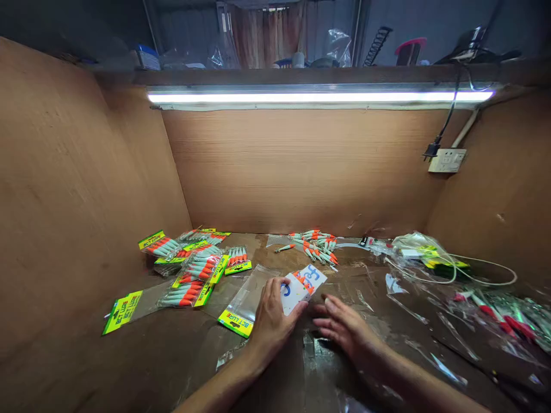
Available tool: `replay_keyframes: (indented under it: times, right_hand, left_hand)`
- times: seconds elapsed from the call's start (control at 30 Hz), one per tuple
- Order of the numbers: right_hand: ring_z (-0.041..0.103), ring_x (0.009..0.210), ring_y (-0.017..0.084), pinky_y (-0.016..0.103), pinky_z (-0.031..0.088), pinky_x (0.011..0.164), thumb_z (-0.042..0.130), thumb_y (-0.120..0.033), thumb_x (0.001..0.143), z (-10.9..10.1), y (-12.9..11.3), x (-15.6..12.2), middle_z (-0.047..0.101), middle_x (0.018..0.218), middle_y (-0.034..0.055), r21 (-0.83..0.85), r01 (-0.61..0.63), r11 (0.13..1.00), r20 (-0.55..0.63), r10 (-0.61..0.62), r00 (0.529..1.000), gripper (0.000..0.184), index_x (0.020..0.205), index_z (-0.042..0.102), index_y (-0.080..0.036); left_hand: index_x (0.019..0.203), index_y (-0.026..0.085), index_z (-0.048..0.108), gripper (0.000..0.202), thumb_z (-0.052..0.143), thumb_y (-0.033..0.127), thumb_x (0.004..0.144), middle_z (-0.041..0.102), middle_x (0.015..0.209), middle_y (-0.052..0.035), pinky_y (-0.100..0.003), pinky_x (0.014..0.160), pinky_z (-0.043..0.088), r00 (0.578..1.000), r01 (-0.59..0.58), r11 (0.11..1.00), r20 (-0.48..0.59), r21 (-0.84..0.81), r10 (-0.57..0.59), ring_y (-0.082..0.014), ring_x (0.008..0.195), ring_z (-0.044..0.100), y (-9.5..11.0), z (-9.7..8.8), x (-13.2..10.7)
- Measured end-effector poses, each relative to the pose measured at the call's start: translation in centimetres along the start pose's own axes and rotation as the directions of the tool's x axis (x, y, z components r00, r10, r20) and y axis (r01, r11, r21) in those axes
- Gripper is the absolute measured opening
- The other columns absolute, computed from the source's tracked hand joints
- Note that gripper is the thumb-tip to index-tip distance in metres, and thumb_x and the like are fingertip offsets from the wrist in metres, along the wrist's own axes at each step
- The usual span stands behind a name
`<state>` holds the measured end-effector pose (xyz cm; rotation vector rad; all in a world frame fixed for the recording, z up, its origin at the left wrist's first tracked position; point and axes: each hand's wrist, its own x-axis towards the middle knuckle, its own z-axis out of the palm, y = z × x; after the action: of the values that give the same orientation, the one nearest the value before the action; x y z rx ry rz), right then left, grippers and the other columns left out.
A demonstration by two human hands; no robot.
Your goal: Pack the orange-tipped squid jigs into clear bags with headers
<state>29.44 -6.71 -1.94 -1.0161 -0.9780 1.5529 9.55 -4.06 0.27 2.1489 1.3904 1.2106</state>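
Observation:
My left hand [272, 312] grips a white box-like piece [315, 274] with blue writing, its thumb and fingers on opposite sides. Orange tips [305, 282] show across the middle of this piece; what they belong to is partly hidden. Just to the right, my right hand [342, 326] is apart from it, fingers stretched out and holding nothing visible. A clear bag [253, 289] with a yellow BCT LURE header [235, 323] lies flat beside my left hand. Beyond both hands is a loose pile of orange-and-white fishing lures [316, 244].
Filled lure packets [198, 269] are heaped at the left, near a flat bag with a yellow header [123, 312]. Plastic bags [419, 249], a white cord [482, 281] and wrapped red-and-silver items [512, 321] lie at the right. A plug [431, 150] dangles by the socket [447, 160].

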Motion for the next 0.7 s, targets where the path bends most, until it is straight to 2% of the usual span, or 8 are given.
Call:
replay_keyframes:
  times: [0.07,0.13,0.27,0.37,0.47,0.53,0.6,0.7]
  right_hand:
    - [0.068,0.102,0.023,0.033,0.054,0.084,0.066,-0.049,0.087,1.6,0.9,-1.0,0.065,0.124,0.0112,0.145,-0.021,0.989,0.093,0.007,0.996,0.054,0.131,0.051,-0.021]
    - [0.068,0.102,0.024,0.033,0.054,0.085,0.071,-0.046,0.084,2.5,0.9,-1.1,0.069,0.117,0.0104,0.224,0.054,0.973,0.050,-0.067,0.997,0.050,0.123,0.056,-0.018]
    - [0.069,0.091,0.024,0.034,0.056,0.078,0.077,-0.038,0.078,0.4,-0.6,-0.5,0.073,0.106,0.0086,0.228,0.113,0.967,-0.102,-0.092,0.991,0.046,0.116,0.058,-0.018]
    - [0.070,0.084,0.024,0.033,0.056,0.068,0.078,-0.037,0.076,-3.6,-1.3,-0.4,0.073,0.105,0.0101,0.144,0.028,0.989,-0.071,-0.017,0.997,0.048,0.116,0.058,-0.018]
    - [0.071,0.082,0.023,0.033,0.055,0.070,0.080,-0.039,0.072,-6.9,-0.8,-0.1,0.074,0.104,0.0117,0.060,0.025,0.998,-0.027,-0.024,0.999,0.053,0.114,0.059,-0.015]
    - [0.071,0.077,0.023,0.033,0.055,0.068,0.083,-0.041,0.067,-8.2,-0.2,0.2,0.075,0.098,0.0110,0.009,0.027,1.000,0.006,-0.027,1.000,0.058,0.113,0.059,-0.015]
    - [0.071,0.077,0.023,0.033,0.054,0.067,0.083,-0.043,0.066,-8.6,0.3,0.4,0.075,0.098,0.0103,-0.051,0.020,0.998,0.075,-0.016,0.997,0.063,0.117,0.058,-0.016]
    - [0.070,0.084,0.023,0.033,0.054,0.070,0.079,-0.045,0.073,-8.5,0.1,0.1,0.074,0.104,0.0101,-0.130,0.053,0.990,0.189,-0.028,0.981,0.061,0.122,0.056,-0.017]
  left_hand:
    - [0.120,0.022,0.048,0.041,0.066,0.028,0.083,0.055,0.117,-0.0079,-0.045,0.097,0.047,0.999,-0.020,0.999,-0.030,-0.047,0.019,-0.0265,0.111,0.056,1.8,1.6,-0.3]
    - [0.129,0.023,0.042,0.051,0.062,0.019,0.082,0.050,0.128,-0.0107,-0.045,0.102,0.046,0.995,-0.104,0.989,0.003,-0.107,0.105,-0.0265,0.120,0.052,3.6,3.0,-1.0]
    - [0.148,0.024,0.020,0.086,0.069,0.024,0.078,0.031,0.153,-0.0139,-0.046,0.115,0.034,0.967,-0.240,0.967,0.070,-0.090,0.246,-0.0289,0.142,0.032,3.8,2.6,-1.3]
    - [0.141,0.024,0.035,0.061,0.062,0.037,0.088,0.050,0.139,-0.0128,-0.042,0.106,0.042,0.989,-0.055,0.988,0.140,0.142,0.035,-0.0273,0.127,0.051,-0.3,-1.4,0.4]
    - [0.125,0.015,0.051,0.051,0.062,0.046,0.085,0.056,0.130,-0.0206,-0.043,0.095,0.043,0.935,0.278,0.834,0.065,0.476,-0.349,-0.0351,0.120,0.055,-5.9,-5.9,2.9]
    - [0.110,0.012,0.058,0.054,0.070,0.052,0.076,0.063,0.116,-0.0225,-0.042,0.085,0.045,0.897,0.360,0.787,0.046,0.501,-0.439,-0.0390,0.111,0.059,-8.9,-7.8,4.2]
    - [0.086,0.016,0.063,0.043,0.076,0.052,0.066,0.071,0.089,-0.0118,-0.033,0.073,0.044,0.860,0.393,0.783,0.108,0.483,-0.499,-0.0318,0.090,0.066,-10.9,-8.5,5.1]
    - [0.064,0.017,0.061,0.039,0.078,0.052,0.060,0.066,0.062,-0.0023,-0.025,0.059,0.039,0.836,0.393,0.828,0.221,0.399,-0.503,-0.0218,0.066,0.064,-11.9,-8.1,6.2]
